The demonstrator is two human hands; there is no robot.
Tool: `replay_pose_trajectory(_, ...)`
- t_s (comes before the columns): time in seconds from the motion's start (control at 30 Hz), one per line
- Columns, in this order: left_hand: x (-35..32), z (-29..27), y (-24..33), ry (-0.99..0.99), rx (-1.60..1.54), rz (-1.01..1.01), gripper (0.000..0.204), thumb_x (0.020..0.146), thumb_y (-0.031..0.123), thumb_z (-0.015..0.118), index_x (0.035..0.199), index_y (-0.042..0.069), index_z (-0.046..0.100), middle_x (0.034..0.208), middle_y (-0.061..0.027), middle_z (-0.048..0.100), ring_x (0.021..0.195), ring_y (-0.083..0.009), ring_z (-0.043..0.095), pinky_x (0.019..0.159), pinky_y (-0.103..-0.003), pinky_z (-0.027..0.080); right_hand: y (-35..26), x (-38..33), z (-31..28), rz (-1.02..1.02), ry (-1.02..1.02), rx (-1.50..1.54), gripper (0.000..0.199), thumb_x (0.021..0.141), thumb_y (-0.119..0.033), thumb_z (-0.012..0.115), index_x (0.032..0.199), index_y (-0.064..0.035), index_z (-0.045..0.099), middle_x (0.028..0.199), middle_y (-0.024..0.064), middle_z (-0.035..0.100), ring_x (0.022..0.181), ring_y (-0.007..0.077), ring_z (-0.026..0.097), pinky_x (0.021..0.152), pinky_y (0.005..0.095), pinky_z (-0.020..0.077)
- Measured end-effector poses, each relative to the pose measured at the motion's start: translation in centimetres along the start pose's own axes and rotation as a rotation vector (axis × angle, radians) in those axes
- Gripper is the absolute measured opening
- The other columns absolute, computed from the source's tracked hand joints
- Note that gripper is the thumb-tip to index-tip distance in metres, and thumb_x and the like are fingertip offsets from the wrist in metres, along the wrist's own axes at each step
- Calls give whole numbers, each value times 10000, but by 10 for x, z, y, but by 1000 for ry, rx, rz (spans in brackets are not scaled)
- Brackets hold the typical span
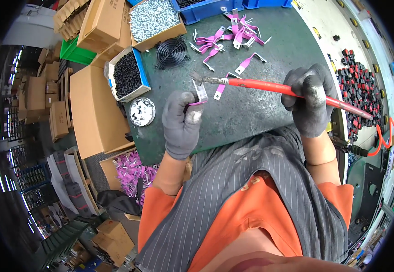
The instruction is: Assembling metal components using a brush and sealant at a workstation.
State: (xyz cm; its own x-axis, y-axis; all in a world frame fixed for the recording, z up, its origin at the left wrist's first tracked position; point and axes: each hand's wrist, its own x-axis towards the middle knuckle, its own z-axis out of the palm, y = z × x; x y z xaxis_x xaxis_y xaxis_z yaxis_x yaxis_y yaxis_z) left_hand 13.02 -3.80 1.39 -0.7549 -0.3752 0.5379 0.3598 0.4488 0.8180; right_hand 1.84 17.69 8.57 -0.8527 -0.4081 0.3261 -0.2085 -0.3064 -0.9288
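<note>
Left hand (182,123) pinches a pink-coated metal clip (198,94) between its fingers, just above the counter (251,113). Right hand (309,102) wraps tight around the red driver (269,85), tip touching the clip. Fastening looks underway; steady alignment needed next.

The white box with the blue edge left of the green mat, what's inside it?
The white box is filled with a heap of small black parts, too small to tell their kind. The heap covers the bottom, so anything beneath it is hidden.
</note>
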Motion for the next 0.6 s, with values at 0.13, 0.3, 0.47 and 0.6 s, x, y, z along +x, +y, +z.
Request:
replay_pose_trajectory(0.13,6,0,3,-113,10,-85,191,805,157,588,931,24,532,811,-87,533,711,-195,523,643,-299,428,-1,-6,-7,84,126,86,240,856,-242,506,703,-72,433,566,51,481,443,103,437,396,214,343)
replay_pose_trajectory(0.3,37,9,-3,-275,272,-321,275,738,156,648,970,32,569,865,-121,576,794,-219,570,686,-303,449,3,3,-31,33,424,167,276,908,-333,444,731,-123,411,532,-9,361,418,73,295,372,196,206)
replay_pose_trajectory(0.47,36,42,-29,-519,634,-155,371,739,311,653,1019,76,588,960,-143,592,830,-280,585,719,-335,466,16,-8,-51,83,607,197,250,873,-302,500,808,-62,475,599,40,432,430,105,402,367,210,280)
replay_pose_trajectory(0.6,27,43,-48,-464,737,-67,294,762,276,602,988,90,590,898,-123,585,873,-306,529,775,-390,412,20,-19,-62,91,520,173,237,872,-268,499,772,-56,463,610,43,440,433,103,405,365,213,278)
